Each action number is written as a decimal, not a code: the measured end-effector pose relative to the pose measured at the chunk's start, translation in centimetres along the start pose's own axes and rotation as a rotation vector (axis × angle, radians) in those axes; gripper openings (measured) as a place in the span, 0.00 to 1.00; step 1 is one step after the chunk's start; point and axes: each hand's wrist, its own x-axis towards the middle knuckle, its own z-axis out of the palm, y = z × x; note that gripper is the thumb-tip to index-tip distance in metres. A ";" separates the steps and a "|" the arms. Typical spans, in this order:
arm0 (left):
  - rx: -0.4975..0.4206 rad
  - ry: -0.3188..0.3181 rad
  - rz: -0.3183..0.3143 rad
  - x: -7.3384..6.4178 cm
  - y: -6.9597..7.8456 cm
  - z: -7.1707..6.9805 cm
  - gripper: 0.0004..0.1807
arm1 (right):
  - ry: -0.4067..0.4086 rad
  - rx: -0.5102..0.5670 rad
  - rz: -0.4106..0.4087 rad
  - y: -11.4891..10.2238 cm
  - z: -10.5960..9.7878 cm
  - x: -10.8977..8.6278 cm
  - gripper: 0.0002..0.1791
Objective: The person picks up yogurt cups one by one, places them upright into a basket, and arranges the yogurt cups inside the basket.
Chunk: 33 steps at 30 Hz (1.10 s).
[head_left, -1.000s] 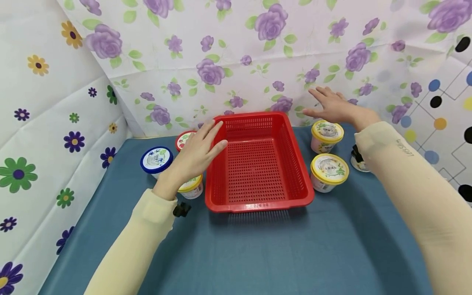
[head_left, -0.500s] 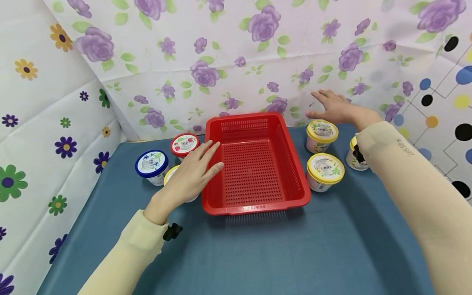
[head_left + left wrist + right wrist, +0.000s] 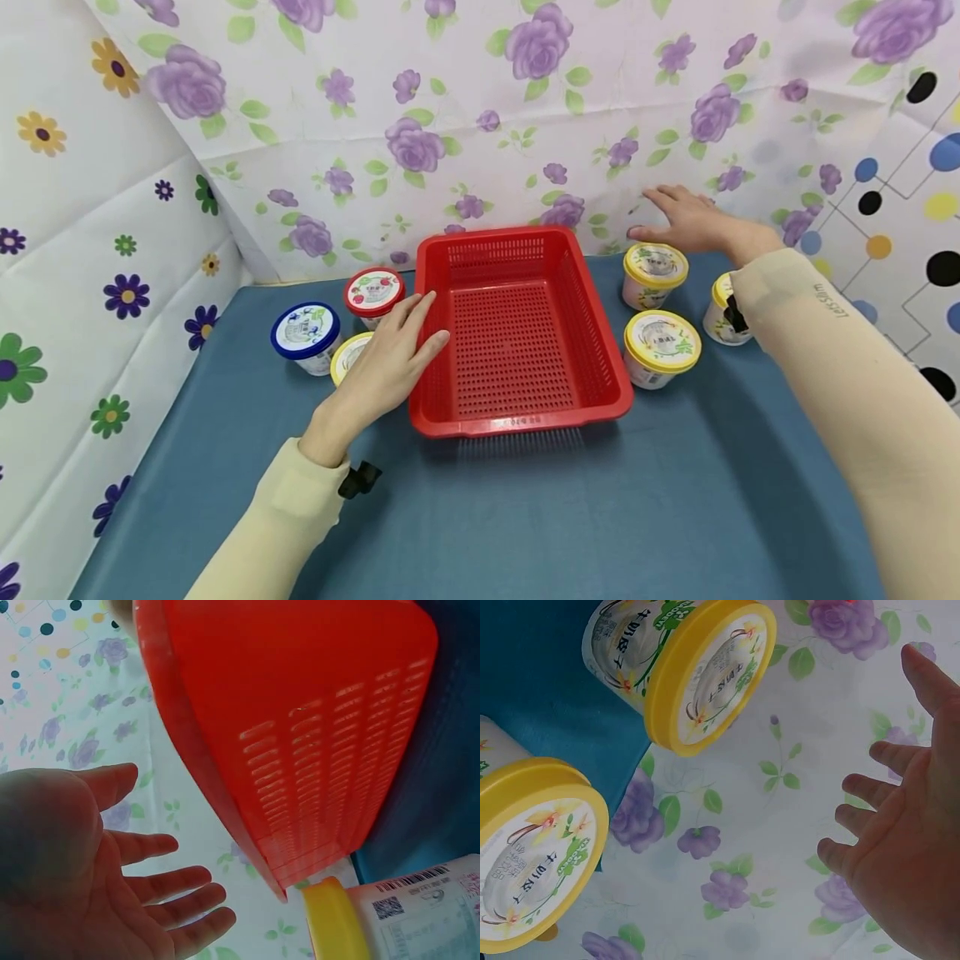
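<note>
Left hand [image 3: 390, 350]: fingers extended and spread, thumb out, holding nothing. In the head view it overlaps the left rim of the red basket [image 3: 525, 423], but the left wrist view shows floral cloth [image 3: 169, 802] between fingers and basket, so we read them as apart.

Basket sits upright on the worktop [image 3: 495, 525], central, near the cloth. Worktop's near edge is out of frame for us.

Left of basket we have 3 tubs: blue-lidded tub [image 3: 305, 333], red-lidded tub [image 3: 374, 293], both lids in full view, and left yellow-lidded tub [image 3: 348, 354], mostly behind the hand. The left wrist view cuts off the base of 1 yellow-lidded tub.

Right hand [image 3: 686, 218]: also spread wide, holding nothing, near the far tub [image 3: 656, 271] of 3 yellow-lidded on that side; some of its fingers are hard to separate in the head view. Near tub [image 3: 662, 346] is fully visible; outer tub [image 3: 717, 323] is partly covered by the right cuff [image 3: 765, 275]. Right wrist view clips 1 tub at the left edge.
</note>
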 end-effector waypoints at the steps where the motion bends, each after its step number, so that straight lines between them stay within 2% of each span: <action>1: -0.001 -0.002 -0.005 -0.1 0.0 0.1 0.41 | 0.000 -0.002 0.001 0.1 0.0 0.0 0.53; 11: -0.027 0.006 -0.046 -0.3 -0.4 0.6 0.41 | -0.013 -0.043 0.015 0.1 0.4 -0.3 0.51; 21: -0.040 0.006 -0.067 -0.2 -0.4 0.8 0.39 | -0.025 -0.011 0.027 0.4 0.8 -0.4 0.52; 33: -0.112 0.016 -0.148 0.2 -0.7 0.8 0.38 | -0.050 -0.008 0.044 0.5 0.8 -0.4 0.52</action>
